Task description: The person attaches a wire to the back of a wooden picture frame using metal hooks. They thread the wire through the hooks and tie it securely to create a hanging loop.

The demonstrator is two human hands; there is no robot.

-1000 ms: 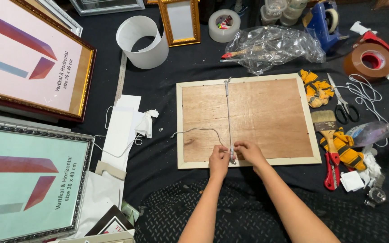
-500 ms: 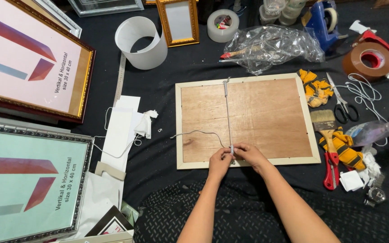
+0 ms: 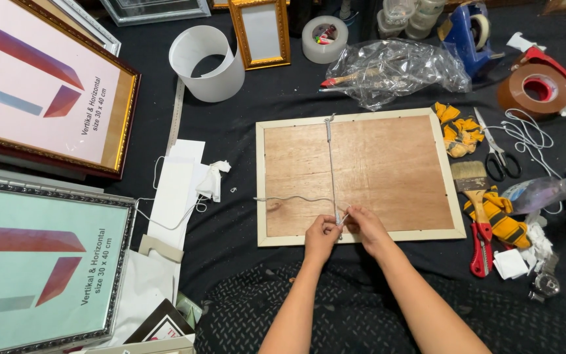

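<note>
Left hand (image 3: 322, 234) and right hand (image 3: 363, 224): fingertips pinched on white cord (image 3: 331, 172), meeting at near edge of frame back (image 3: 388, 170); cord runs away from both hands across board

Left hand (image 3: 322, 235): your fingers are curled in, tips pinched together, knuckles up, thumb side turned toward your other hand.
Right hand (image 3: 363, 226): your fingers are bent and pinched at the tips, just beside the left hand's fingertips.
Forearms: both bare, rising from the bottom edge and converging so your hands meet at the middle.
</note>
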